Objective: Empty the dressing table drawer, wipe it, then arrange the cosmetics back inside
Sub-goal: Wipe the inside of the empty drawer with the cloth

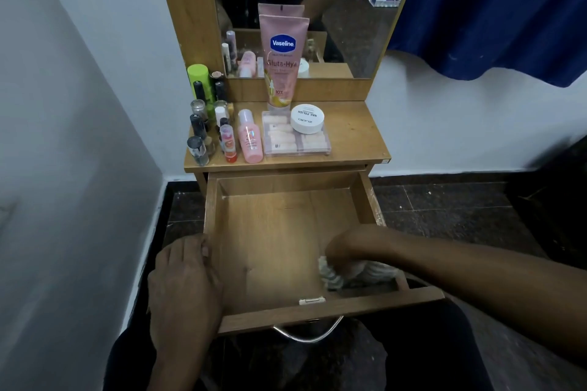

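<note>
The wooden drawer [273, 232] is pulled out toward me and holds only a striped cloth [333, 278] in its front right corner. My right hand [344, 252] is blurred and grips that cloth against the drawer floor. My left hand [184, 279] holds the drawer's left wall near the front. On the dressing table top [352, 133] stand the cosmetics: a pink Vaseline tube [282, 57], a white nail polish remover jar [307, 118] on a clear box [295, 140], a pink bottle [250, 136], and several nail polish bottles [203, 133].
A mirror [349, 9] rises behind the table top. A white wall stands close on the left, and a blue curtain [492, 9] hangs at the upper right. A metal handle [308, 335] hangs on the drawer front. The floor is dark tile.
</note>
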